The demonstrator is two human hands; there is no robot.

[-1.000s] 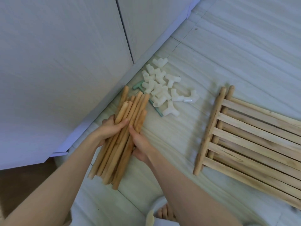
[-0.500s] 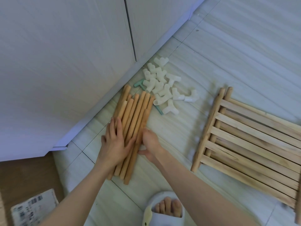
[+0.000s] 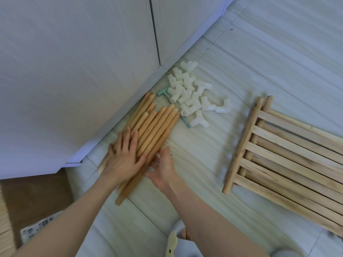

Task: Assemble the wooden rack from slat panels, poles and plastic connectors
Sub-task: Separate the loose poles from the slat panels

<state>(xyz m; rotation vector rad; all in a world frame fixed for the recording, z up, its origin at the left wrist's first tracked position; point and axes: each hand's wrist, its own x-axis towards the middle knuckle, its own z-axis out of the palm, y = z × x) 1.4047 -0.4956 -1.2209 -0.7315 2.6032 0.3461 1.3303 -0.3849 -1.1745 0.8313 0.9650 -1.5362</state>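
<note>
A bundle of several wooden poles lies on the tiled floor beside the white cabinet. My left hand lies flat on top of the poles, fingers spread and straight. My right hand rests against the right side of the bundle, fingers relaxed and touching the outer pole. A heap of white plastic connectors sits just beyond the poles' far ends. Stacked slat panels lie to the right.
A teal plastic tool lies partly under the connectors. The white cabinet runs along the left. A cardboard box with a label sits at the lower left. My slippered foot is at the bottom.
The poles went from being held in both hands to lying spread flat on the floor. My left hand flattened on top of them and my right hand opened beside them.
</note>
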